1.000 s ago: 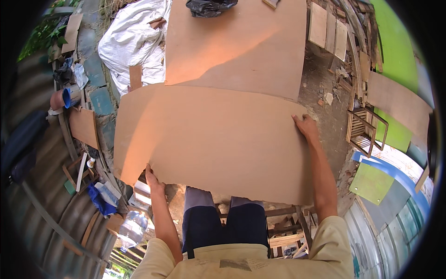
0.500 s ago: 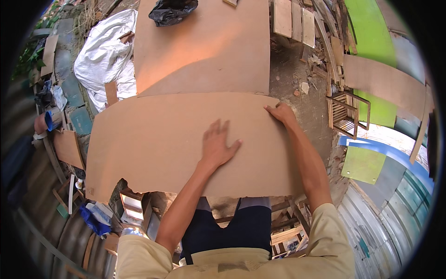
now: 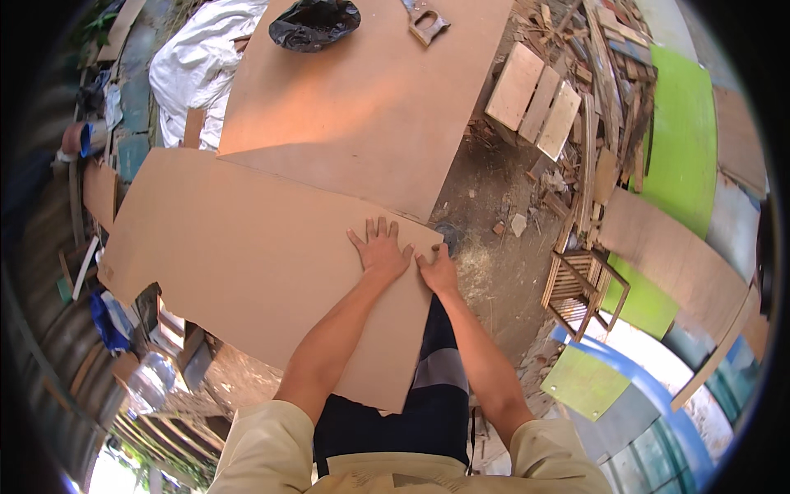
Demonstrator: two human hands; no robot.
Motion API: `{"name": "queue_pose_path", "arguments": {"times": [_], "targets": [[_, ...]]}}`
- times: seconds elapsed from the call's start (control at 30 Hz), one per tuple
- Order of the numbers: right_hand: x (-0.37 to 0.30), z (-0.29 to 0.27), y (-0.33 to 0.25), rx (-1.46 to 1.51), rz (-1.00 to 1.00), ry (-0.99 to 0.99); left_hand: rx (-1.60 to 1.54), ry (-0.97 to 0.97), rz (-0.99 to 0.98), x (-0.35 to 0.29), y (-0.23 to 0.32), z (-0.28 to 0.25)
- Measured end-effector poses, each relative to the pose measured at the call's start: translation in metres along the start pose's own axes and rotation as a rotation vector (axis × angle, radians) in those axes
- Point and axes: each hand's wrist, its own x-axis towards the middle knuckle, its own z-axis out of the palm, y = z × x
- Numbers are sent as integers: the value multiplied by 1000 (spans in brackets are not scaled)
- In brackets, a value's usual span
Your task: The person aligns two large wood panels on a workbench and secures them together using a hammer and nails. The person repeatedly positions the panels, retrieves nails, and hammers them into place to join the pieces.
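A large flat brown board (image 3: 247, 239) lies in front of me, slanting down toward my lap on the right. My left hand (image 3: 381, 251) rests palm down on its surface, fingers spread. At its right edge, close to the corner, my right hand (image 3: 438, 267) grips the board with the thumb on top; some of its fingers are hidden. Beyond it, a second wide brown sheet (image 3: 329, 136) stretches away, and the two meet along a seam. A handsaw (image 3: 427, 26) and a crumpled black plastic bag (image 3: 314, 25) lie on that far sheet.
White sacking (image 3: 193, 78) is heaped at the far left. To the right are a small plank-topped bench (image 3: 535, 99), scrap wood (image 3: 588, 165) and a slatted wooden rack (image 3: 576, 288). A clear plastic container (image 3: 151, 381) stands at lower left.
The view has turned, so the near board now slants. My right hand has slid nearer my left along the board's right edge. The saw's handle has come into view.
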Motion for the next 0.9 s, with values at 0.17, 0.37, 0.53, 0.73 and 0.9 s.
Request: {"name": "queue_pose_path", "arguments": {"times": [0.17,0.37,0.53,0.73,0.9], "targets": [[58,9,5,-88,-90,200,4,-5,-60,0,9,-5],[135,5,-4,-12,-92,19,36,45,-62,6,21,5],[149,-9,-7,236,43,-214,98,108,-43,6,19,6],[145,-12,-10,326,134,-274,137,-4,-4,12,19,-11],[149,-17,-13,529,186,-395,91,2,50,16,12,-18]]}}
